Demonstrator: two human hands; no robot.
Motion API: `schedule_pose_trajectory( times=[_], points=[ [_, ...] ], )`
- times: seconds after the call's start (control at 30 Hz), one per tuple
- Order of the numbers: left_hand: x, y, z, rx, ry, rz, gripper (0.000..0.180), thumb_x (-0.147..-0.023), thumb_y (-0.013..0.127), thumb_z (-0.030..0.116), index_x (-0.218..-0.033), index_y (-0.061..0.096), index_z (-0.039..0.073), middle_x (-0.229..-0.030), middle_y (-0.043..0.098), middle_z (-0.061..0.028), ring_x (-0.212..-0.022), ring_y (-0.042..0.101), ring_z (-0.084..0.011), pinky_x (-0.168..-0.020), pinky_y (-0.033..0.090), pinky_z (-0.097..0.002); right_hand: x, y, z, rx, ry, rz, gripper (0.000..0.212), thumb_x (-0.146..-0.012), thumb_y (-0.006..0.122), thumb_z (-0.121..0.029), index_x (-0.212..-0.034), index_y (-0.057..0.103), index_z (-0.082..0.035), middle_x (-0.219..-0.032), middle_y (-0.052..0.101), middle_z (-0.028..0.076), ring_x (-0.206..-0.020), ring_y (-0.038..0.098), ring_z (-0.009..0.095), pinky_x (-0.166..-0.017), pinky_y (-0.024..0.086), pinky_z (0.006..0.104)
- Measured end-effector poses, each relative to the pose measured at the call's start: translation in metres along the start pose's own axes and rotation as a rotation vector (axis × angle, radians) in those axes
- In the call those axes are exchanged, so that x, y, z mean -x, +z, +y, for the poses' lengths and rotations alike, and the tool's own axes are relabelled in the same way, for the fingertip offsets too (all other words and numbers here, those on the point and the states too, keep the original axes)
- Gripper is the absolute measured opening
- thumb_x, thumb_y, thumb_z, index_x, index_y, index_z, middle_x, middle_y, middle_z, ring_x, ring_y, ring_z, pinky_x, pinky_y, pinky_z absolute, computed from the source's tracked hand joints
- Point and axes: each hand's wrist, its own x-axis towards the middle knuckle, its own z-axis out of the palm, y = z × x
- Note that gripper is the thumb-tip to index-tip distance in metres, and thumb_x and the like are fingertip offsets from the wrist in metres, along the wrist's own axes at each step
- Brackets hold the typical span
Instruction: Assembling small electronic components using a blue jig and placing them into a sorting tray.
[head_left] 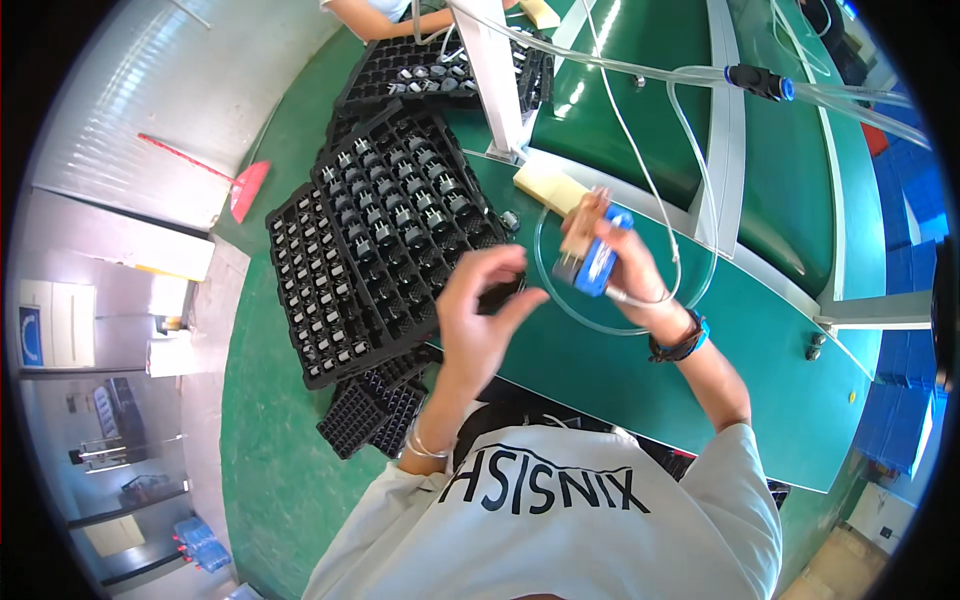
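My left hand (pixel 478 312) is raised over the near right edge of a black tray (pixel 372 285), its thumb and fingers curved but apart, with nothing visible between them. Pale-pronged plugs (pixel 403 215) stand in rows in this tray, and some of its nearer pockets hold none. My right hand (pixel 632 262) grips a blue handheld tool (pixel 597 268) over the green table (pixel 600 350). Part of the tool is blurred, and a clear tube (pixel 548 285) loops beneath it. A single plug (pixel 510 220) lies by the tray's right edge, and a cream-coloured block (pixel 552 188) rests beyond the tool.
A second black tray (pixel 312 290) holding small pale parts adjoins on the left. Another person's arm (pixel 415 25) reaches over a far tray (pixel 375 80). A white post (pixel 492 80) and hanging air tubes (pixel 640 70) cross the far side. A red dustpan (pixel 248 190) is at left.
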Motion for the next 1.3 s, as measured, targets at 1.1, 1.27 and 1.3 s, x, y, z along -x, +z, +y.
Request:
schedule_pose_trajectory(
  times=[1.1,1.27,1.3],
  points=[
    [-0.066,-0.045,-0.027,0.011,-0.254,-0.189,0.014,-0.087,0.053,0.004,-0.101,0.054,0.008,-0.102,0.059,-0.0052,-0.092,0.056,-0.0123,-0.079,0.044,-0.0245,-0.072,-0.032,-0.005,1.282,-0.622,0.176,0.058,-0.070,0.074,-0.022,-0.115,0.045,-0.001,-0.107,0.053,0.021,-0.094,0.056,0.037,-0.077,0.046,0.0380],
    [-0.016,-0.034,-0.004,0.547,-0.453,-0.311,0.019,-0.092,0.046,0.013,-0.110,0.044,0.005,-0.105,0.054,-0.0082,-0.098,0.053,-0.0139,-0.083,0.043,-0.0266,-0.110,-0.066,-0.005,1.101,-0.787,0.376,0.027,-0.079,0.062,-0.020,-0.100,0.054,-0.004,-0.082,0.059,0.021,-0.076,0.058,0.040,-0.065,0.049,0.0401],
    [-0.008,-0.033,-0.001,0.614,-0.478,-0.314,0.019,-0.092,0.045,0.011,-0.110,0.044,0.005,-0.104,0.053,-0.0082,-0.097,0.052,-0.0137,-0.083,0.043,-0.0265,-0.134,-0.100,-0.003,0.983,-0.785,0.338,0.027,-0.080,0.060,-0.021,-0.099,0.054,-0.003,-0.081,0.058,0.022,-0.074,0.057,0.041,-0.063,0.049,0.0404]
  ],
)
